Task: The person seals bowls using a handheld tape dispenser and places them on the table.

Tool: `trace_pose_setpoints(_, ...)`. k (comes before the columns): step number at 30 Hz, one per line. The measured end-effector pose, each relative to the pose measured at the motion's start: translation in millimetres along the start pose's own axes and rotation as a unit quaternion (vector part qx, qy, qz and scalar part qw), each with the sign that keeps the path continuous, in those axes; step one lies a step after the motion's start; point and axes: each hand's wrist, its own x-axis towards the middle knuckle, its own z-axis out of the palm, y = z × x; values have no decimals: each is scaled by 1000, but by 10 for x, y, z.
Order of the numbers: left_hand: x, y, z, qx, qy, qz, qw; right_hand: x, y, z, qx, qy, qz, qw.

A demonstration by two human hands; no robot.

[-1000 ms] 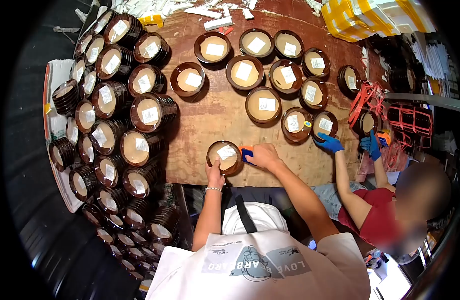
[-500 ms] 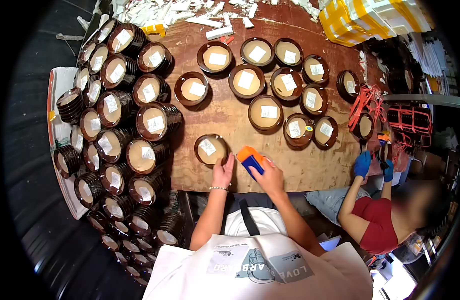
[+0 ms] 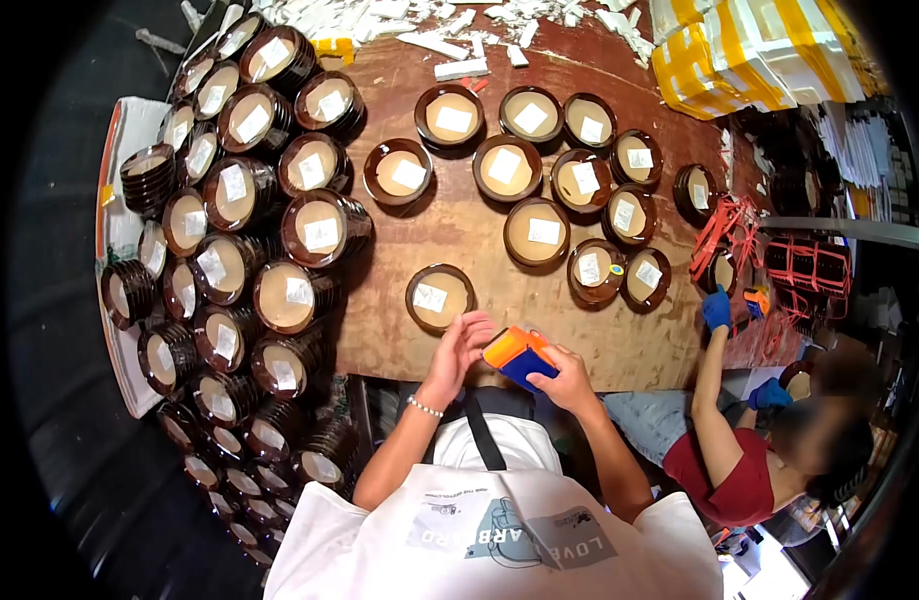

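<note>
My right hand [image 3: 568, 377] is wrapped round an orange and blue handheld device [image 3: 521, 357] above the table's front edge. My left hand [image 3: 460, 350], with a beaded bracelet at its wrist, is raised just left of the device, fingers apart and nothing in them. Just beyond my left hand, a dark brown round dish [image 3: 440, 298] with a tan centre and a white label lies on the wooden table [image 3: 400, 350]. Another labelled dish [image 3: 399, 172] sits farther back, beside a cluster of similar dishes [image 3: 537, 232].
Tall stacks of labelled dishes [image 3: 315, 228] fill the left side. White foam scraps [image 3: 460, 70] lie along the back. A yellow-taped white box [image 3: 730, 60] is at back right. Red strapping [image 3: 730, 235] and a co-worker's blue-gloved hand [image 3: 717, 309] are at the right.
My left hand has let go of the near dish and opened. My right hand has drawn the device back from the dish and turned it. The co-worker's gloved hands have moved apart.
</note>
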Motion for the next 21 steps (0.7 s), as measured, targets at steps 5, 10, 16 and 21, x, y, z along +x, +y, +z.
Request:
trace_pose_setpoints(5,-394,468,452,497,-127,171,841,-18,-271,13,14,-29,-31,999)
trace_pose_setpoints(10,-493,569,328,201,-164,-1,966,-43,-447,-55,21,-58,-82,995)
trace_pose_setpoints(16,-622,766,261,434,-88,197,874,-10,-713,5,-13,-78,-48,996)
trace_pose_setpoints(21,-693,939,-292,318,59,220,920,310,-941,-273,-90,-184,35,978)
